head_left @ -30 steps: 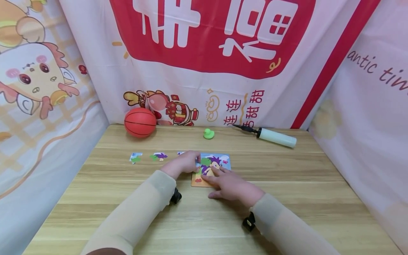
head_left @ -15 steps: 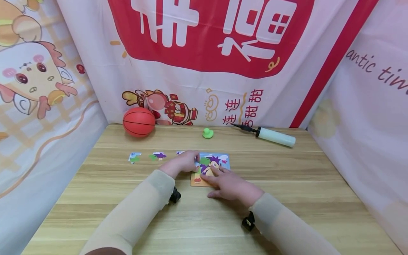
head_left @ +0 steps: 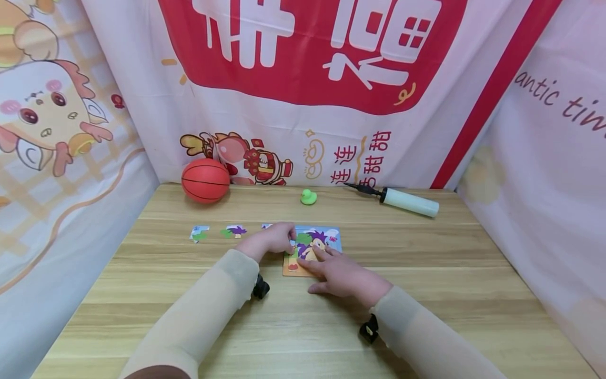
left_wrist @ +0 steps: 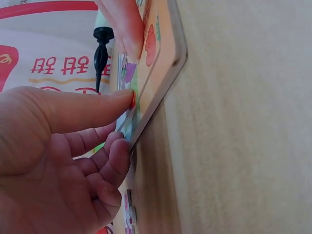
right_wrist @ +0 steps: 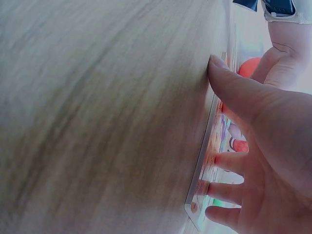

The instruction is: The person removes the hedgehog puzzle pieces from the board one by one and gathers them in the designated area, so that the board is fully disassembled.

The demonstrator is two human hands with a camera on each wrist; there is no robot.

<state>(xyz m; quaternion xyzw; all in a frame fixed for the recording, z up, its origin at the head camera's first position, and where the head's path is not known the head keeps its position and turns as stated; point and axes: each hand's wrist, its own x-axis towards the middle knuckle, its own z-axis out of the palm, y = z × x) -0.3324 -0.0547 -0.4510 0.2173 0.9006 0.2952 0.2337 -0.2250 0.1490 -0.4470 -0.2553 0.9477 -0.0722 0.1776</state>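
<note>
A cartoon jigsaw puzzle in a flat tray (head_left: 335, 234) lies mid-table; it pictures a purple-haired figure. My left hand (head_left: 276, 239) is at its left side, with thumb and curled fingers pinching what looks like a puzzle piece (left_wrist: 132, 99) at the tray's edge; most of that piece is hidden. My right hand (head_left: 343, 275) rests on the puzzle's lower right, fingers spread and fairly straight. In the right wrist view its fingertips touch the puzzle's surface, while the thumb (right_wrist: 229, 80) lies by the tray's near edge.
Two loose puzzle pieces, one blue-green (head_left: 200, 235) and one purple-green (head_left: 234, 231), lie left of the tray. Another piece (head_left: 266, 226) is partly behind my left hand. Along the back stand a red ball (head_left: 205, 180), a green toy duck (head_left: 309, 197) and a hand pump (head_left: 409, 202).
Both hands keep their places on the puzzle. Only the head view shifts very slightly.
</note>
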